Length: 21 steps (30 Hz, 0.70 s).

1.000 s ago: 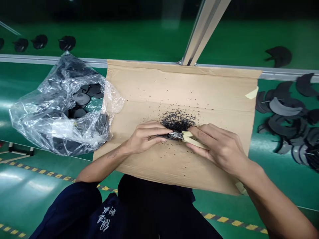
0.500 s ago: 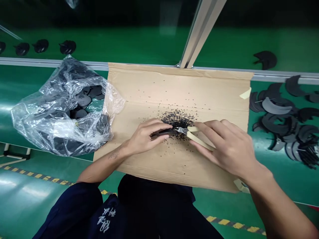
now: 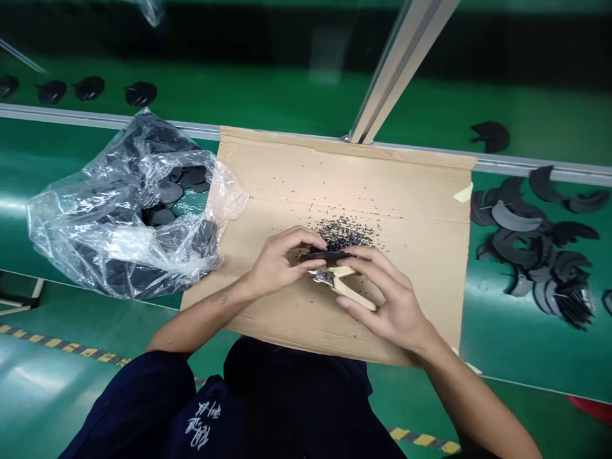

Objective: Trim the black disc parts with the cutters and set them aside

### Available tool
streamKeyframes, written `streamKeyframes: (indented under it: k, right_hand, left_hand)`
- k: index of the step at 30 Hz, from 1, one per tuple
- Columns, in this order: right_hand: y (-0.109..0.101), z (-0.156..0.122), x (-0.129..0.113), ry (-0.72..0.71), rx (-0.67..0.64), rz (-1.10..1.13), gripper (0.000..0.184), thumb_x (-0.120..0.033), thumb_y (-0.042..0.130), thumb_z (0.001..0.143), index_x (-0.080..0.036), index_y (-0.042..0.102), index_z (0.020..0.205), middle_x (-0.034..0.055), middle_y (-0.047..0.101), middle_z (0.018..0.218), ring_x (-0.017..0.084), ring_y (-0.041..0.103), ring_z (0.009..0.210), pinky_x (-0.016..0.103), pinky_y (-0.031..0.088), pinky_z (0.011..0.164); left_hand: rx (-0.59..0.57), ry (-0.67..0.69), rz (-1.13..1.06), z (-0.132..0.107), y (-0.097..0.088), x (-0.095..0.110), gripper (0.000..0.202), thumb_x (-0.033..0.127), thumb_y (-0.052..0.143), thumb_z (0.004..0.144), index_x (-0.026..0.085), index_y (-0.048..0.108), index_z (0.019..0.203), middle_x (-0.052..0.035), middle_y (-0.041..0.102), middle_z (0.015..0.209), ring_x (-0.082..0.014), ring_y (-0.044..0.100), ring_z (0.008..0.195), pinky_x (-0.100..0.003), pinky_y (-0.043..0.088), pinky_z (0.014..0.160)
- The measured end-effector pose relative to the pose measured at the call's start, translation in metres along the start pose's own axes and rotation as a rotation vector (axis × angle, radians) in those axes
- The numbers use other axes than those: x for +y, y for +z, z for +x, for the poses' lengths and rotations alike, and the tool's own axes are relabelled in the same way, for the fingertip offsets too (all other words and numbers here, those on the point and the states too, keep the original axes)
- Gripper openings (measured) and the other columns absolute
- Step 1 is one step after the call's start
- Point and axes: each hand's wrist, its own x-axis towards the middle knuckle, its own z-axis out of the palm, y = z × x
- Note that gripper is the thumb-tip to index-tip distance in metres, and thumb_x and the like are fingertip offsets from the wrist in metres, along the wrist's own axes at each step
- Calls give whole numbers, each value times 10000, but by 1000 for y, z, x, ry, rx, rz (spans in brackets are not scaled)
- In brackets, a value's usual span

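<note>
My left hand (image 3: 273, 262) pinches one end of a thin, dark curved plastic part (image 3: 329, 257) between thumb and fingers. My right hand (image 3: 394, 294) is wrapped round cutting pliers (image 3: 356, 296) with cream handles. Its index finger also reaches the right end of the dark part. The pliers' metal jaws lie just below the part, on my side of it, and point left. Behind both hands, small black clippings (image 3: 343, 231) are heaped and scattered over a cardboard sheet (image 3: 282, 325).
A clear plastic bag (image 3: 95, 210) of dark discs (image 3: 169, 192) lies left of the cardboard. Dark crescent pieces (image 3: 516, 245) are piled on the green bench (image 3: 521, 344) at right. A metal post (image 3: 382, 83) rises behind the cardboard; several dark parts (image 3: 141, 94) sit beyond the rail.
The pliers have come away from the dark part and moved down and left beneath it. My right hand has moved left and its fingers now touch the part. The view has shifted slightly.
</note>
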Motion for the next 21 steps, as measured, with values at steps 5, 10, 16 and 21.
streamKeyframes:
  k: [5, 10, 16, 21]
  right_hand:
    - [-2, 4, -16, -206, -100, -307, 433, -374, 676, 903, -164, 599, 1273, 214, 644, 1301, 315, 666, 1145, 460, 626, 859]
    - [-23, -2, -14, -170, -77, -141, 505, -343, 682, 904, -197, 545, 1368, 203, 583, 1377, 306, 612, 1253, 464, 610, 923]
    - [-41, 1, 13, 3, 74, -267, 438, -300, 714, 887, -254, 597, 1306, 120, 716, 1093, 280, 705, 970, 447, 602, 815]
    - [-38, 5, 29, -111, -12, -219, 480, -306, 718, 893, -232, 559, 1340, 136, 707, 1132, 264, 706, 995, 412, 605, 774]
  left_hand:
    - [-97, 151, 207, 0, -4, 2, 267, 144, 622, 926, 204, 673, 1181, -69, 745, 1047, -166, 702, 944, -314, 591, 844]
    - [-104, 62, 123, -1, -5, 1, 336, 39, 593, 862, 189, 690, 1147, -57, 758, 1068, -163, 718, 984, -303, 590, 891]
    - [-104, -52, -94, -3, -3, 1, 286, 63, 618, 882, 185, 706, 1125, -58, 769, 1102, -157, 733, 1035, -280, 600, 931]
    - [-95, -57, -153, -4, 0, 0, 206, 210, 669, 930, 179, 712, 1129, -77, 776, 1096, -169, 753, 1021, -275, 636, 886]
